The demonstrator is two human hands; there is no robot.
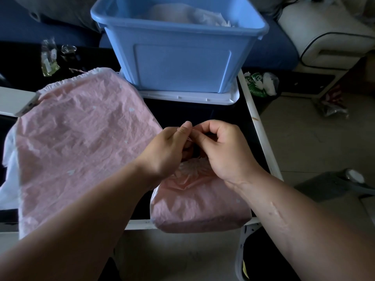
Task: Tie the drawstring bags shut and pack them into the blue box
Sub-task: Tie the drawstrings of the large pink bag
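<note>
Near front edge of the table (261, 134), right of centre: small pink bag (198, 209), filled, lying with its base overhanging the white front rim. Its mouth is gathered into tight pleats and faces the far edge.

Above that gathered mouth: left hand (166, 151) and right hand (221, 151), knuckles close together, almost touching. Each pinches the thin pink drawstring (189, 139) between thumb and forefinger. The other fingers of the right hand are curled inward; those of the left are mostly hidden behind its back, so their position cannot be told. Both forearms reach in from the front edge.

Left half of the table: large pink bag (81, 142), spread flat and crumpled, frilled white mouth towards the far left corner, one side hanging over the left edge.

Far edge, centre: blue box (182, 63), upright and open, standing on a white lid (188, 97). Pale bags (182, 13) lie inside; they are blurred, so their number cannot be told. The box stands well apart from the small pink bag, with bare dark tabletop between them.

Left edge: flat white object (18, 100), one corner touching the large pink bag.

Far left corner: small clear packets (48, 59).

Beyond the right edge: crumpled green and white wrapper (259, 84)
</note>
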